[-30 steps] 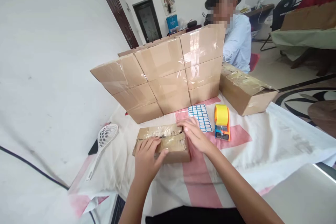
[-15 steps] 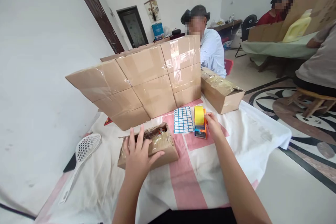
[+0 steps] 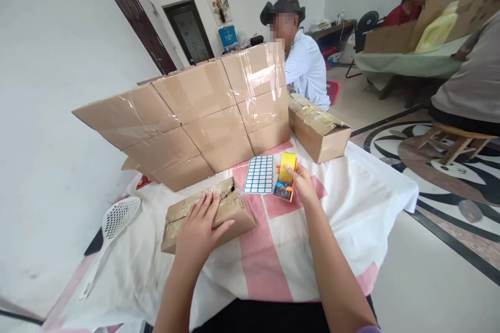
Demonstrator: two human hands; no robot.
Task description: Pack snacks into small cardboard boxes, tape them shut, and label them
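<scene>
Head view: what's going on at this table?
A person is packing at a cloth-covered table. The left hand presses flat on a small box with crumpled tape on top. The right hand grips the tape dispenser beside a label sheet. Sealed boxes are stacked behind; another person sits beyond them.

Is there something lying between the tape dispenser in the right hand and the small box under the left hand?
Nothing visible: between the tape dispenser and the small box is bare cloth; the label sheet lies just behind that path.
</scene>
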